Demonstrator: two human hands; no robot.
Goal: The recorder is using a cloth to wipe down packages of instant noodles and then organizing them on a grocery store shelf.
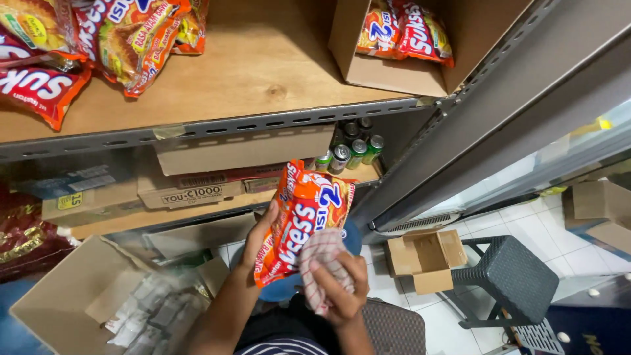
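Note:
My left hand [257, 238] grips an orange and red noodle packet [299, 220] from its left side and holds it upright in front of me. My right hand [342, 289] clutches a red and white checked cloth [320, 260] and presses it against the lower front of the packet. More packets of the same kind [98, 39] lie in a loose pile on the wooden shelf [250, 66] at upper left.
An open cardboard box [394, 75] with packets stands on the shelf at upper right. Drink cans [348, 152] and flat cartons [190, 190] fill the lower shelf. A box of sachets [85, 296] sits lower left. On the tiled floor are a small open carton [427, 256] and a dark stool [513, 276].

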